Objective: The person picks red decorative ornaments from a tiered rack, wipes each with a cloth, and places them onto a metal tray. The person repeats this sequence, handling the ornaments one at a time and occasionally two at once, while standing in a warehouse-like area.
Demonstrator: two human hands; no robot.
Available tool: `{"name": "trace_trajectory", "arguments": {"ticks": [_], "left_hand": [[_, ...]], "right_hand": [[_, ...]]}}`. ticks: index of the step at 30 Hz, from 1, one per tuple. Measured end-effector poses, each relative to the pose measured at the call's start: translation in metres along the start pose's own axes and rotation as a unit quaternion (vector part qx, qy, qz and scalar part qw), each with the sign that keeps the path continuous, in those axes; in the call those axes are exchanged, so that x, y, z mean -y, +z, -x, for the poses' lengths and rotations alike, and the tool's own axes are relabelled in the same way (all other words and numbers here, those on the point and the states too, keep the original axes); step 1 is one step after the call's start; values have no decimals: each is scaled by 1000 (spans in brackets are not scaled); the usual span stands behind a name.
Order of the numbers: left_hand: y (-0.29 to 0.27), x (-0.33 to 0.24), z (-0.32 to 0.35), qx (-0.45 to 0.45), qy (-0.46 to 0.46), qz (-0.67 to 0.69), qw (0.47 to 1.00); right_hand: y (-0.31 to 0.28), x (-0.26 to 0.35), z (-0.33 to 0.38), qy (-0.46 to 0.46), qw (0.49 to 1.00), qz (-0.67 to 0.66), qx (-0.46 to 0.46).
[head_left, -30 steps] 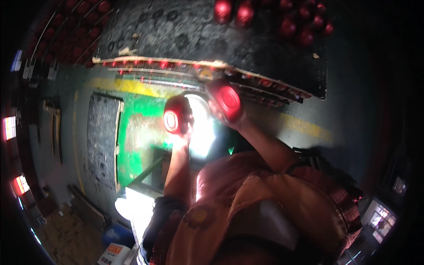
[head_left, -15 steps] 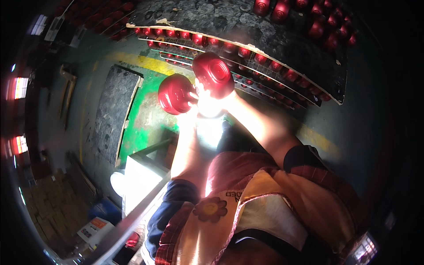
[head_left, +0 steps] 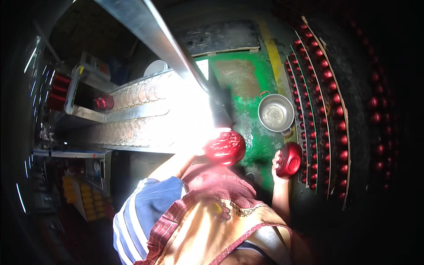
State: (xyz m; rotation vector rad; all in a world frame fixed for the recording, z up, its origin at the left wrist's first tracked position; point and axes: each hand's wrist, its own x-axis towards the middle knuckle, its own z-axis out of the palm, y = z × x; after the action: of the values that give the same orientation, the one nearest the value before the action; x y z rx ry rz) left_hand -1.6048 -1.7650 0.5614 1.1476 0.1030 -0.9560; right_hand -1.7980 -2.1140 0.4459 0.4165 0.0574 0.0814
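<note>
My left hand (head_left: pixel 199 150), washed out by glare, grips a glossy red rounded container (head_left: pixel 226 148) at the end of a brightly lit metal bench. Streaky reflections run over that container's side. Lower and off to the right, my right hand (head_left: pixel 278 168) holds a second red rounded container (head_left: pixel 291 160), with its fingers curled round the left side. The second one's base, with a raised ring, faces up. Strong white light hides most of my left fingers.
A metal bench with clear ribbed strips (head_left: pixel 132 99) reaches left, under a slanting metal beam (head_left: pixel 165 39). A round metal pot (head_left: pixel 276 112) stands on the green floor. Racks of red containers (head_left: pixel 324 106) line the right. A dark board (head_left: pixel 218 39) lies at the back.
My view has turned left, from the racks to the lit bench. My hands, close together before with a red container each, are now apart: left at the bench, right out to the side.
</note>
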Motion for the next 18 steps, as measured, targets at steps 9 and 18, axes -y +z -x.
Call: {"name": "trace_trajectory", "arguments": {"ticks": [9,18], "left_hand": [[-261,-154,128,-341,255,-212,879],[-410,-224,-8,-600,221,-471,607]], "right_hand": [[-16,-132,-37,-47,930,291,-217],[40,-400,-351,-219,446,866,-50]]}}
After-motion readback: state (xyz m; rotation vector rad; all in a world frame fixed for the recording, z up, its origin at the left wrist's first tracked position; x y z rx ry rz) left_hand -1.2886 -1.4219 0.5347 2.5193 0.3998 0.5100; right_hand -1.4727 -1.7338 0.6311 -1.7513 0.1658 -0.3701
